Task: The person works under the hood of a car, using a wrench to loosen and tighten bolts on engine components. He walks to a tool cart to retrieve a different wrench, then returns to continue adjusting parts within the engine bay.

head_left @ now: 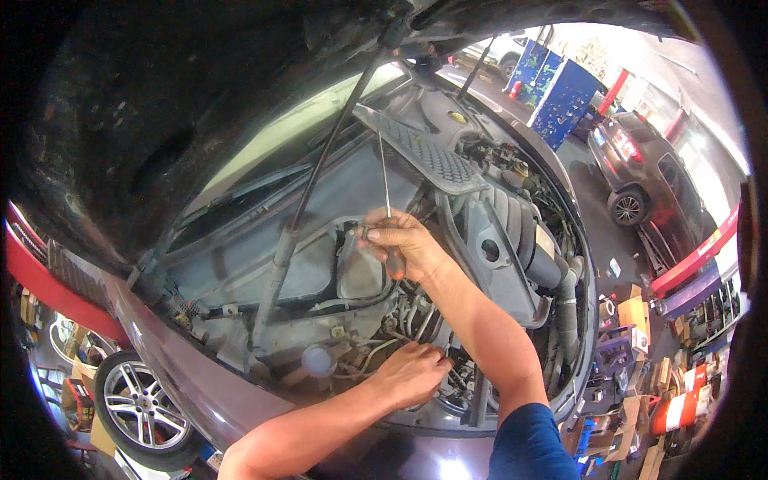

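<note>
My right hand (406, 246) is raised over the open engine bay, its fingers closed around a screwdriver (386, 180). The long thin shaft points up toward the windscreen, and the orange-tipped handle hangs below the palm. Between thumb and forefinger there is also a small dark piece, too small to name. Lower down, my left hand (414, 373) rests among hoses and metal parts of the engine (392, 328), fingers curled inward. Its fingertips are partly hidden, so I cannot tell what they grip. A dark plastic cover (488, 248) lies right of my right hand.
A hood prop (320, 160) slants across the bay under the raised hood (160, 104). A patterned plastic panel (424, 152) lies near the windscreen. To the left stands a wheel (148, 408); to the right are boxes (632, 316) and a parked dark car (648, 176).
</note>
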Demonstrator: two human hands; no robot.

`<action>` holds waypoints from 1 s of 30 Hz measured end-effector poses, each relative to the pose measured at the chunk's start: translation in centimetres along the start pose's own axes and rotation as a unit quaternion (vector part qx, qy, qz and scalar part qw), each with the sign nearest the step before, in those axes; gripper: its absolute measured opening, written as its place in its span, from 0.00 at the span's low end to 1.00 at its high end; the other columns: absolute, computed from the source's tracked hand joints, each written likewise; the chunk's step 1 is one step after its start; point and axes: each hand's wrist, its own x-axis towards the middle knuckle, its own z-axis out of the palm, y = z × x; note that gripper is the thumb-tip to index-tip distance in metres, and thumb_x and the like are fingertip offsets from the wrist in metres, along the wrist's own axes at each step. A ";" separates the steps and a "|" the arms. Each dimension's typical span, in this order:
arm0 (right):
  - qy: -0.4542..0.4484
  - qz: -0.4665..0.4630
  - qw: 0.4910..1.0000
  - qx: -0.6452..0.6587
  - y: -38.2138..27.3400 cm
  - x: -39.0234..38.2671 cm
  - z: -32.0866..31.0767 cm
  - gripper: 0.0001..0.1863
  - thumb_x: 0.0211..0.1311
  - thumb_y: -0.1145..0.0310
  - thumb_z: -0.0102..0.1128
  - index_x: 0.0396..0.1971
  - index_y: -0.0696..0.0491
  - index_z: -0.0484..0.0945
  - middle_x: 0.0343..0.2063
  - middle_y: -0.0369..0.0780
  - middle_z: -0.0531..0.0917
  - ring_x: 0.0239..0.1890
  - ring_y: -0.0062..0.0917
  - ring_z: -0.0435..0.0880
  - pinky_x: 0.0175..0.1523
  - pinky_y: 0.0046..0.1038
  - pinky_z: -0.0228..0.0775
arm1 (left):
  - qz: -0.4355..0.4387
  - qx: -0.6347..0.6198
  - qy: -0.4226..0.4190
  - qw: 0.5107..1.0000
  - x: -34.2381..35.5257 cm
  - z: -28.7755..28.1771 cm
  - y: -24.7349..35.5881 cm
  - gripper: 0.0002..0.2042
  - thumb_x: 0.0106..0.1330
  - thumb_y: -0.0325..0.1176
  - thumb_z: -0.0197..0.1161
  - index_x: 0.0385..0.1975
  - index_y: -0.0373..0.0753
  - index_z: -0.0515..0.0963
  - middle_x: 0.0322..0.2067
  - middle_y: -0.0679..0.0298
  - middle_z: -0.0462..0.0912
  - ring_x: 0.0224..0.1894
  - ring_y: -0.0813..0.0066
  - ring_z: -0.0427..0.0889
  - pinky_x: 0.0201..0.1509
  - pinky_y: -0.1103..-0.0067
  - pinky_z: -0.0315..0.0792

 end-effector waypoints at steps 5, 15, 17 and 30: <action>-0.017 -0.002 1.000 -0.017 -0.4 -0.2 0.2 0.16 0.62 0.80 0.72 0.49 0.57 0.82 0.47 0.46 0.89 0.46 0.30 0.91 0.35 0.24 0.78 | 0.002 -0.006 -0.001 1.000 0.2 0.0 0.0 0.16 0.62 0.28 0.64 0.50 0.34 0.83 0.47 0.52 0.86 0.55 0.55 0.85 0.60 0.63 0.77; 0.041 0.007 0.992 -0.115 -0.3 0.2 1.1 0.15 0.62 0.79 0.72 0.47 0.54 0.81 0.37 0.41 0.87 0.31 0.23 0.85 0.19 0.20 0.72 | 0.016 -0.004 0.005 1.000 0.1 0.1 -0.1 0.13 0.62 0.28 0.63 0.46 0.35 0.82 0.43 0.51 0.86 0.54 0.55 0.85 0.57 0.62 0.77; 0.057 -0.001 0.990 -0.131 -0.5 0.7 1.2 0.17 0.62 0.79 0.73 0.50 0.54 0.81 0.36 0.40 0.87 0.28 0.23 0.84 0.15 0.20 0.69 | 0.018 -0.001 0.007 1.000 0.1 0.3 -0.2 0.12 0.62 0.28 0.63 0.45 0.35 0.82 0.42 0.52 0.86 0.54 0.55 0.85 0.56 0.63 0.77; 0.196 -0.042 0.955 -0.221 -2.7 0.5 0.0 0.21 0.65 0.74 0.71 0.56 0.56 0.77 0.33 0.35 0.80 0.33 0.20 0.80 0.34 0.24 0.73 | 0.042 0.019 0.071 0.996 -0.4 1.2 -0.3 0.08 0.62 0.28 0.63 0.41 0.38 0.81 0.41 0.56 0.86 0.49 0.56 0.87 0.56 0.62 0.77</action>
